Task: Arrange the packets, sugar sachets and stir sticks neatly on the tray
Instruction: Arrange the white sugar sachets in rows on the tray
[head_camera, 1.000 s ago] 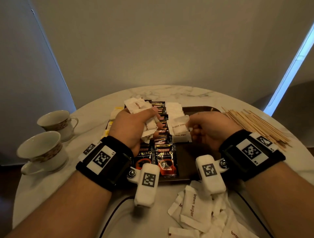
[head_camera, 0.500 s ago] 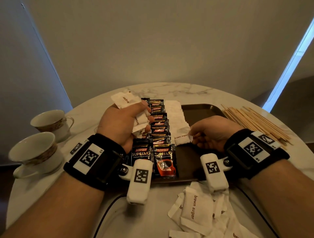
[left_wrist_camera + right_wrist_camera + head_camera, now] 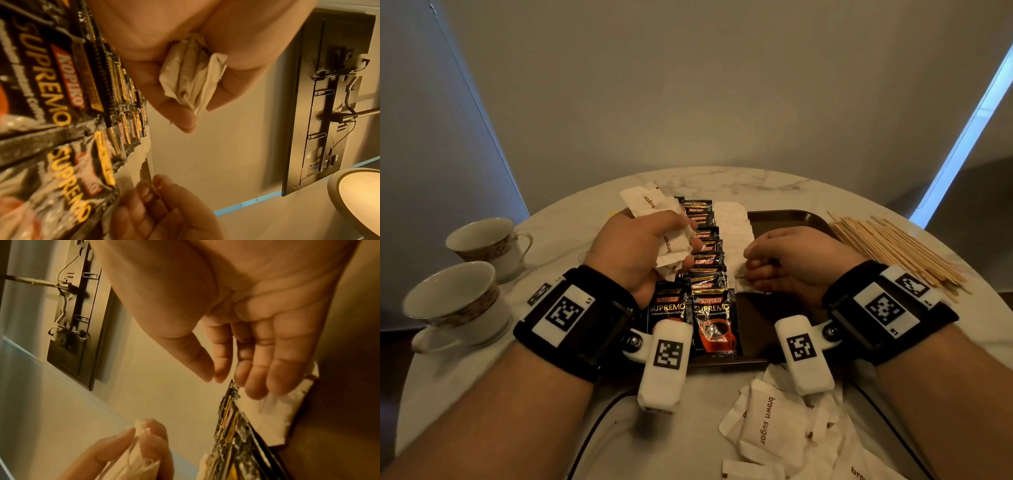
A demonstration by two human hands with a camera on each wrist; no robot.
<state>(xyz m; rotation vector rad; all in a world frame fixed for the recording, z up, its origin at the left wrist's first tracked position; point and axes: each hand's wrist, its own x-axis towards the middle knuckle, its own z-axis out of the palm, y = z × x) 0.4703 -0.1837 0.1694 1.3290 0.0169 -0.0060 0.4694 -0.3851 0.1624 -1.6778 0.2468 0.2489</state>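
My left hand (image 3: 681, 253) grips a bunch of white brown-sugar sachets (image 3: 650, 205) above the left part of the dark tray (image 3: 791, 214); in the left wrist view the crumpled sachets (image 3: 193, 78) sit between thumb and fingers. Black Kopiko coffee packets (image 3: 714, 318) lie overlapped in two columns on the tray. Beside them runs a row of white sachets (image 3: 732, 222). My right hand (image 3: 751, 270) hovers at that row's near end, holding nothing, its fingertips (image 3: 257, 386) touching the nearest sachet (image 3: 273, 415). Wooden stir sticks (image 3: 893, 246) lie on the table right of the tray.
Two teacups (image 3: 482, 240) (image 3: 455, 305) stand at the table's left edge. A loose heap of brown-sugar sachets (image 3: 774, 428) lies on the marble table (image 3: 722, 181) in front of the tray. The tray's right half is bare.
My right hand lowered the sachet it pinched onto the near end of the white row and let go. The left hand stayed up with its bunch, shifting slightly left.
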